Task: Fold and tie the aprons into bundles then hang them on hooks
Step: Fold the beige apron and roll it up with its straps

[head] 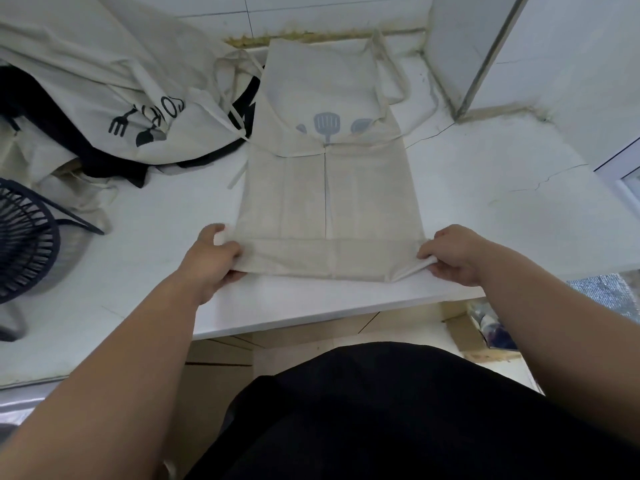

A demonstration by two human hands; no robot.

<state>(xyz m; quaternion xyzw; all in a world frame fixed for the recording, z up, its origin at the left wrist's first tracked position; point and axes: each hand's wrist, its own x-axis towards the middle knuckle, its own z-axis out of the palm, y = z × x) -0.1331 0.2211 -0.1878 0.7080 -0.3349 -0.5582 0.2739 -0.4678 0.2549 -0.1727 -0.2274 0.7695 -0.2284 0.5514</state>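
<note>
Holding: near hem of the cream apron [329, 188], one corner in each hand, about to fold or roll it away from me (my read).
Basket: dark wire basket [24, 244] at 9 o'clock, well apart from my work, no threat.
Pile: other aprons [104, 98] heaped at 10 o'clock, one with black print; its edge lies just beside my apron's left side. Risk: a loose tie from the pile gets caught in the fold.
Left tie: thin strap [239, 174] trailing off the apron's left edge at 10 o'clock. Risk: it gets buried in the roll, then nothing left to tie the bundle with.
Left hand: my left hand [216, 258] at 7 o'clock, fingers closed on the near-left corner, thumb on top. Grip looks firm.
Apron: lies flat on the white counter [485, 209], sides folded in to a centre seam, bib with the spatula print at 12 o'clock. Risk: side flaps spring open if I lift unevenly.
Right hand: my right hand [453, 254] at 5 o'clock, fingers pinched on the near-right corner, cloth bunched there. Risk: the bunch makes a skewed fold.
Counter edge: hem sits near the front lip at 6 o'clock. Risk: pulling toward me drags it off.
Hooks: none in view.
</note>
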